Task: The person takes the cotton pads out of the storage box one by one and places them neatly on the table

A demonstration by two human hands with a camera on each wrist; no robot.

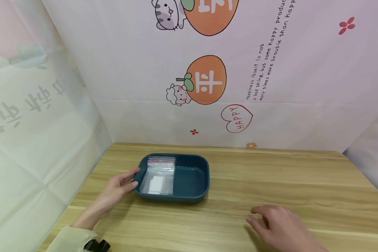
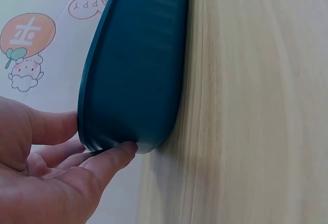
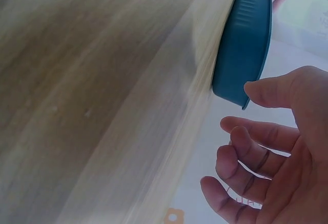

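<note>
Before you: a smooth plastic tray [image 1: 190, 182], glossy plastic zip-lock bags [image 1: 161, 171], wood-grained bench [image 1: 271, 178], matt cloth-like backdrop [image 1: 138, 70].

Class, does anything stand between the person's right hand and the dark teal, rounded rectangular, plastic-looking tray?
Nothing visible does: in the head view, only light wood-grain tabletop lies between the right hand and the dark teal, rounded rectangular, plastic-looking tray.

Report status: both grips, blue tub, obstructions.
Left grip holding blue tub by left end. Right grip empty, apart from tub. Clear bags inside tub, left side. No obstacle seen between right grip and tub.
</note>
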